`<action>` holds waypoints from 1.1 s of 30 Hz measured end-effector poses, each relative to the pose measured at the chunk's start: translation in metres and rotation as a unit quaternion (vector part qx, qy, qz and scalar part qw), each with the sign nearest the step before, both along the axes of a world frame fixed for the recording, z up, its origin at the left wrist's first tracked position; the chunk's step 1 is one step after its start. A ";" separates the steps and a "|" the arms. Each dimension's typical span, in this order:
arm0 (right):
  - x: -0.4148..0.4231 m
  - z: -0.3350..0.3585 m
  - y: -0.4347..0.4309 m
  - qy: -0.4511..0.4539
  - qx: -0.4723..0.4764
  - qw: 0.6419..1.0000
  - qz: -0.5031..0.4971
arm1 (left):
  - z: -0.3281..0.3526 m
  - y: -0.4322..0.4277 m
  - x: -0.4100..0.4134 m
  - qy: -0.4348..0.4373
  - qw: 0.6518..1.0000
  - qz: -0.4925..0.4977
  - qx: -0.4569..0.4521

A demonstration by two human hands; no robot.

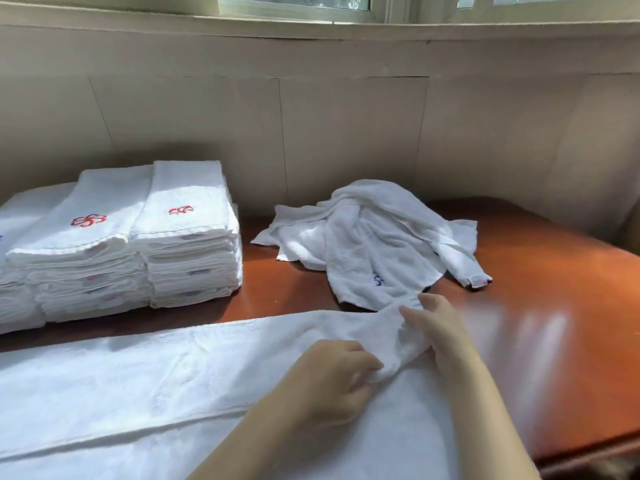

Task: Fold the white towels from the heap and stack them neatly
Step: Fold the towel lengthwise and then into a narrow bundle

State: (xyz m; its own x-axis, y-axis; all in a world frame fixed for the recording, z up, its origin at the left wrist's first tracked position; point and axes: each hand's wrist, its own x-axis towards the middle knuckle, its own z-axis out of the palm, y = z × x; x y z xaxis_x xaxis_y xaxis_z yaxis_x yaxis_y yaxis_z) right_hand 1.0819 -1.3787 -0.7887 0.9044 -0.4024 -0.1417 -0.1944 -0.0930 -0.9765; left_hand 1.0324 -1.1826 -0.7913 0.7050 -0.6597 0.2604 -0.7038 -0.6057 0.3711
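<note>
The towel (166, 382) lies spread across the lower frame on the bench (554, 306). The left hand (329, 379) and right hand (440, 327) both pinch its bunched right end. This looks like the flattening step. Next, that end needs pulling square before folding. The heap (374, 237) waits at centre right, the stacks (138, 244) at middle left.

Only two arms and their hands show of the person. The left grip (329, 375) is a bare hand on a bare left forearm (242, 441), uncovered from the wrist to where the view ends. The right grip (437, 329) is likewise a bare hand, its right forearm (485, 403) uncovered as far as it shows. Both forearms are slender and smooth. The fingers are blurred, so the nails cannot be made out.
</note>
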 end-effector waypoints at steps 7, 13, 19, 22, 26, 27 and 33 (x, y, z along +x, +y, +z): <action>-0.010 0.004 -0.012 -0.127 0.107 0.985 -0.054 | -0.009 -0.005 -0.002 0.016 0.991 0.055 0.118; -0.012 -0.004 -0.027 -0.009 -0.010 0.997 -0.072 | 0.005 0.029 0.014 0.064 0.955 0.243 0.158; -0.010 -0.005 -0.015 0.011 -0.207 0.978 -0.030 | -0.006 0.050 0.016 0.132 0.937 0.281 0.163; -0.010 -0.003 -0.007 -0.058 -0.260 0.959 -0.100 | -0.012 0.045 0.017 0.123 0.937 0.281 0.168; -0.008 -0.005 0.002 0.032 -0.378 0.923 -0.065 | -0.018 0.049 0.018 0.125 0.940 0.269 0.169; -0.008 -0.004 0.005 0.062 -0.396 0.914 -0.061 | -0.019 0.050 0.018 0.125 0.940 0.269 0.170; -0.010 0.010 0.047 0.072 -0.531 0.844 -0.023 | -0.023 0.049 0.019 0.110 0.940 0.271 0.175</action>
